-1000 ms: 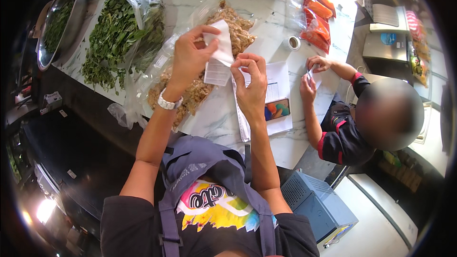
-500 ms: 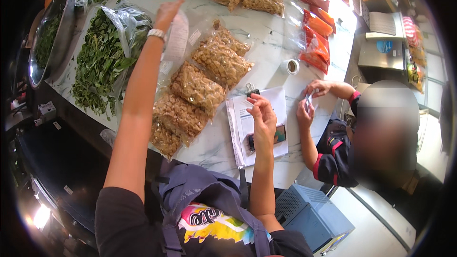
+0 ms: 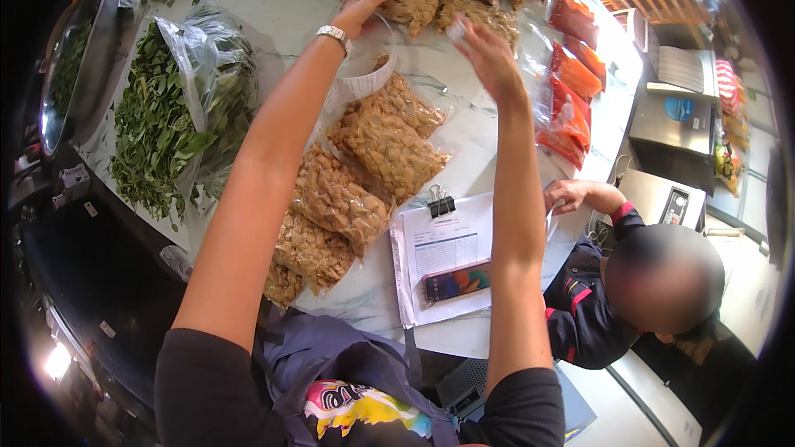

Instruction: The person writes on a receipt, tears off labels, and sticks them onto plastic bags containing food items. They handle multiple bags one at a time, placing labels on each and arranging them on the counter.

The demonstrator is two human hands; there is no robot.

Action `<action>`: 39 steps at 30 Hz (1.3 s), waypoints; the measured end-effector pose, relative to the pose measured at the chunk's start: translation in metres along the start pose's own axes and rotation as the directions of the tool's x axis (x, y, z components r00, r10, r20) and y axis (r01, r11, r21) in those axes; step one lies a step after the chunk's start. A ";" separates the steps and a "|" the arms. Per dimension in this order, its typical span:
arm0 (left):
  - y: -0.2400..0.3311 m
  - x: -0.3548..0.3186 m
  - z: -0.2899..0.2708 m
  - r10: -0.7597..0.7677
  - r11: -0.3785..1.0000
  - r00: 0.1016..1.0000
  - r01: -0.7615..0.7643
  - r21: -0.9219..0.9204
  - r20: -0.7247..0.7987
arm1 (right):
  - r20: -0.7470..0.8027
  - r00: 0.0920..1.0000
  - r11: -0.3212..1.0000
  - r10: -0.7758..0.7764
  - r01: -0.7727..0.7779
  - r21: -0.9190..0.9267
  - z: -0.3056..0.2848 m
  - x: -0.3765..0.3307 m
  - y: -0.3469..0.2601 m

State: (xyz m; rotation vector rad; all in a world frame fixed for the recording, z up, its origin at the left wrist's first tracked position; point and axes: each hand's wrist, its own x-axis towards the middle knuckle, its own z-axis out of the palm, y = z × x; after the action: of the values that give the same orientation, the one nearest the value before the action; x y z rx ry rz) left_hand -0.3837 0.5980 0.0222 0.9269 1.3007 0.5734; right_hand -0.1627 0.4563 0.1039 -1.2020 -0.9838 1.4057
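My left hand [image 3: 358,15] is stretched to the far side of the table, its fingers closed on a long white paper strip [image 3: 370,84] that curls down in a loop. The strip hangs just above the nearer row of clear bags of brown chunks [image 3: 389,153]. Beyond my left fingers lies another bag of brown chunks [image 3: 397,2]. My right hand [image 3: 490,58] reaches out over the table with its fingers extended, near a far bag [image 3: 489,18]. A pale blurred spot shows at its fingertips; I cannot make out what it is.
Leafy greens [image 3: 157,128] spill from a plastic bag at the left, beside a metal bowl [image 3: 70,74]. Clipped papers [image 3: 431,240] with a phone [image 3: 454,283] on top lie near me. Red-orange packets [image 3: 571,103] line the right. A co-worker's hand [image 3: 567,196] rests by the table's edge.
My left hand has moved right, bringing the paper strip with it from beside the greens. My right hand has reached forward from above the clipped papers. The co-worker has shifted nearer.
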 end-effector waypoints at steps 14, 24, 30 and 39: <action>-0.007 -0.006 0.014 -0.094 0.975 0.971 0.135 -0.177 0.221 | 0.195 0.919 0.810 0.344 -0.185 -0.557 -0.002 0.122 -0.002; 0.002 -0.068 -0.023 -0.279 0.906 0.855 0.083 0.415 0.437 | 0.240 0.933 0.853 0.267 -0.113 -0.510 -0.013 0.032 0.004; -0.001 -0.080 -0.086 -0.123 0.943 0.992 0.114 0.313 0.010 | 0.175 0.972 0.830 0.157 -0.034 -0.557 0.006 0.062 -0.015; 0.008 -0.028 -0.129 0.546 0.520 0.837 -0.373 0.769 0.037 | 0.344 0.925 0.455 0.162 0.239 -0.858 0.073 0.175 0.011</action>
State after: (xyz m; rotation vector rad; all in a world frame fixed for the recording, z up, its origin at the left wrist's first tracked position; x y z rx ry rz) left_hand -0.5133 0.6116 0.0437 2.0232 1.5122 0.5396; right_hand -0.2375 0.6280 0.0758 -1.6411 -2.2237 1.0542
